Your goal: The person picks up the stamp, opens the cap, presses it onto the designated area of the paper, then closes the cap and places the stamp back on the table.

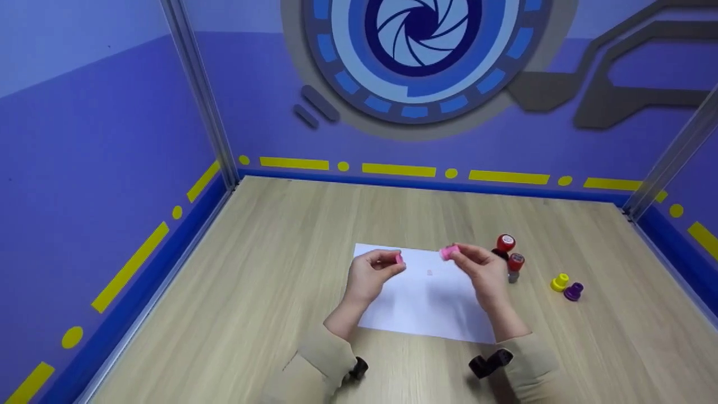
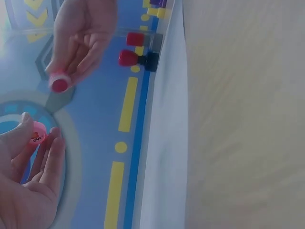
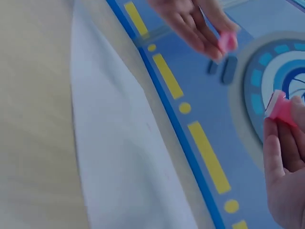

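My left hand [image 1: 367, 279] pinches a small round pink cap [image 2: 39, 133] between thumb and fingers, a printed picture showing inside it. Over to the right, my right hand [image 1: 489, 275] grips a pink toy stamp [image 3: 282, 107] by its narrower handle. Its flat round face, red in the left wrist view, points toward the left hand. Cap and stamp are apart. Both hands are raised above a white sheet of paper [image 1: 415, 314], which bears a small faint mark [image 1: 429, 272] near its upper middle.
Beyond the right hand stand two red-topped stamps [image 1: 506, 242], partly hidden by it. Farther right on the wooden table [image 1: 269, 292] are a yellow stamp [image 1: 560, 283] and a purple stamp [image 1: 574, 292]. Blue printed walls [image 1: 252, 101] enclose the table's back and sides.
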`<action>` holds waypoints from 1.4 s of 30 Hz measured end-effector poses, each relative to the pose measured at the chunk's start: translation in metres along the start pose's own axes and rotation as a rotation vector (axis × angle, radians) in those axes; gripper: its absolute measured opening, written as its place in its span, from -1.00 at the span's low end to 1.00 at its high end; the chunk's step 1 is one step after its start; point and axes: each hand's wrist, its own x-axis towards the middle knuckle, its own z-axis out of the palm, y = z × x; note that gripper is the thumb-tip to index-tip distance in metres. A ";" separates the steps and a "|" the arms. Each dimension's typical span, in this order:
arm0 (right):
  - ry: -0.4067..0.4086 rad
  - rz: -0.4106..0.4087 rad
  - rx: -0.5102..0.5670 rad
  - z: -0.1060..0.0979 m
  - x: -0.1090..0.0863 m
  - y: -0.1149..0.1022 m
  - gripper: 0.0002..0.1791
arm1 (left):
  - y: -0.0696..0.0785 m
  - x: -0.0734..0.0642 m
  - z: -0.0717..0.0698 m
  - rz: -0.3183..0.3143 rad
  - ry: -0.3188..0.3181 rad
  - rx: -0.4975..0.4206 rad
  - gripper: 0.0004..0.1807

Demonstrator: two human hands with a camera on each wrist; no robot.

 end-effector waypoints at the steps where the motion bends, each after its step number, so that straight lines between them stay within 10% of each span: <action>1: 0.025 -0.016 -0.069 -0.004 0.003 0.000 -0.65 | 0.000 0.001 -0.003 -0.002 0.006 0.001 -0.69; 8: 0.114 -0.021 -0.323 -0.024 0.018 0.008 -0.62 | 0.001 0.007 -0.014 -0.003 0.039 0.030 -0.67; 18: -0.029 -0.050 -0.733 -0.029 0.033 0.021 -0.74 | 0.000 0.009 -0.023 -0.024 0.077 0.085 -0.65; 42: -0.268 0.067 -0.983 -0.012 0.051 0.011 -0.81 | -0.003 0.009 -0.021 -0.034 0.049 0.120 -0.67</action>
